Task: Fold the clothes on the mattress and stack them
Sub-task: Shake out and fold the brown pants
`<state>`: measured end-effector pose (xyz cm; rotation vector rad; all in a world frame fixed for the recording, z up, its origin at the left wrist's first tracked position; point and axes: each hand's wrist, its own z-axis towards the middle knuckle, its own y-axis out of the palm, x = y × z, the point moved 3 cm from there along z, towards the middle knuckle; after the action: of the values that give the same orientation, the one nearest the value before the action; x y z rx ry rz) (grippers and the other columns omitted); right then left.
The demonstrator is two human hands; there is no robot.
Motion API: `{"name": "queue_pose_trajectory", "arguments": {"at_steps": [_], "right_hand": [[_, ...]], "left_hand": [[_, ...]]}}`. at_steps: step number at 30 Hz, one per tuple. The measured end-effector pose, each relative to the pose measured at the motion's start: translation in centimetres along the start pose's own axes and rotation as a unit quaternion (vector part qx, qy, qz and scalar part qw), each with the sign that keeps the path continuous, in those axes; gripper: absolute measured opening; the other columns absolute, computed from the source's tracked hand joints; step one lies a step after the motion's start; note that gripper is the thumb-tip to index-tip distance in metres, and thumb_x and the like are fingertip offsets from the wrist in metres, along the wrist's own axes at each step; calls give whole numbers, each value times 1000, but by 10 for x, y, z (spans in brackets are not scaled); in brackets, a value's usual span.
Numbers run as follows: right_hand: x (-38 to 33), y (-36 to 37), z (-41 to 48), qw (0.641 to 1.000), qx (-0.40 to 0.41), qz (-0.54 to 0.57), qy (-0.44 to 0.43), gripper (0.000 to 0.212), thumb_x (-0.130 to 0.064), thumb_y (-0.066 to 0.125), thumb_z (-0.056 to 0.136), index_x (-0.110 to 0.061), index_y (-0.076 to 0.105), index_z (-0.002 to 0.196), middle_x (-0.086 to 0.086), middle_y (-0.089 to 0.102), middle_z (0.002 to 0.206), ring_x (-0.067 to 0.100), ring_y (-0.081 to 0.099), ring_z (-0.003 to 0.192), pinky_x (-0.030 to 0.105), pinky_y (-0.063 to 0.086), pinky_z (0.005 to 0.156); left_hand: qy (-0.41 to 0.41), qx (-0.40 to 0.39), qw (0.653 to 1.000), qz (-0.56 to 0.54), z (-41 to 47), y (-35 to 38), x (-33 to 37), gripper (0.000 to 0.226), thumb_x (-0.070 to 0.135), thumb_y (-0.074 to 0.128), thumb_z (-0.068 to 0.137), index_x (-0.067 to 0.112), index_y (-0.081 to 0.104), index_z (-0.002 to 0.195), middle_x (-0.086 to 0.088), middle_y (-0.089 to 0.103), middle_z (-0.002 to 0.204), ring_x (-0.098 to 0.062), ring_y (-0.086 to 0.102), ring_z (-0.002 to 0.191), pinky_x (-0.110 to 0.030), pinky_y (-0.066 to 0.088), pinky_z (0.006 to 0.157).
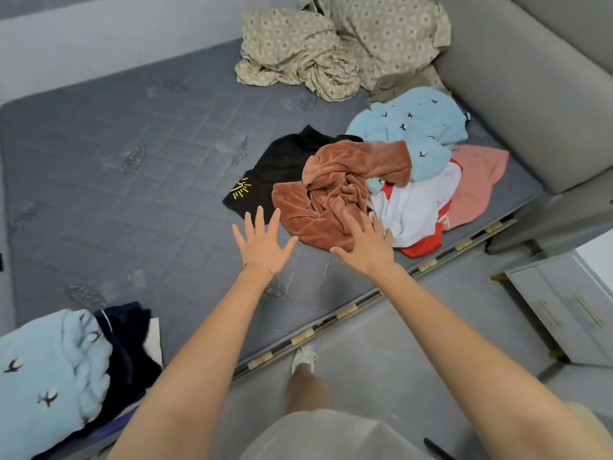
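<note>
A heap of unfolded clothes lies at the right of the grey mattress (pixel 132 180): a crumpled rust-brown velvety garment (pixel 338 187) in front, a black top with a yellow print (pixel 282 167) behind it, a light blue bird-print garment (pixel 411 127), a white and red piece (pixel 418 207) and a pink one (pixel 477 180). My left hand (pixel 262 242) hovers with fingers spread over the mattress just left of the brown garment. My right hand (pixel 365 242), also spread, reaches over the brown garment's near edge. A folded stack sits at bottom left: a light blue bird-print piece (pixel 46 373) beside a dark navy one (pixel 129 340).
Crumpled beige patterned bedding (pixel 331 51) lies at the head of the mattress. A grey padded headboard (pixel 530 94) runs along the right. A white cabinet (pixel 570 310) stands on the floor at right. My leg and white shoe (pixel 303 358) stand beside the bed edge.
</note>
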<state>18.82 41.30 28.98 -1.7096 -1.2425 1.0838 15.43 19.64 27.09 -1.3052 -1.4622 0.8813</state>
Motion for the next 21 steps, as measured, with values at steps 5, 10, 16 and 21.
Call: {"name": "queue_pose_trajectory", "arguments": {"at_steps": [5,10,16,21], "right_hand": [[16,-12,40,1000,1,13,22,86,-63,52,89,-37,4,155,5,8,164,33,5,150,58,11,117],[34,-18,68,998,-9,16,58,86,-65,50,89,-34,4,156,6,6,164,32,5,150,57,12,117],[68,-31,107,995,-30,38,92,83,-62,48,92,-34,1,156,8,1,165,32,-1,151,56,9,118],[95,-32,156,995,-46,23,87,85,-63,47,92,-34,0,156,7,-1,165,31,-1,151,55,9,119]], "left_hand": [[12,-3,1000,-2,44,2,17,75,67,28,93,33,3,154,-6,-5,163,-32,-9,149,-57,-7,115],[25,-27,999,-1,86,6,35,75,68,29,93,33,3,154,-5,-5,163,-32,-9,149,-56,-7,116],[42,-50,998,7,130,13,61,76,68,29,93,32,3,154,-5,-6,163,-29,-9,149,-57,-7,115],[23,-68,997,-12,170,26,84,78,69,30,93,34,-3,154,-5,-3,163,-28,0,150,-58,-8,115]]}}
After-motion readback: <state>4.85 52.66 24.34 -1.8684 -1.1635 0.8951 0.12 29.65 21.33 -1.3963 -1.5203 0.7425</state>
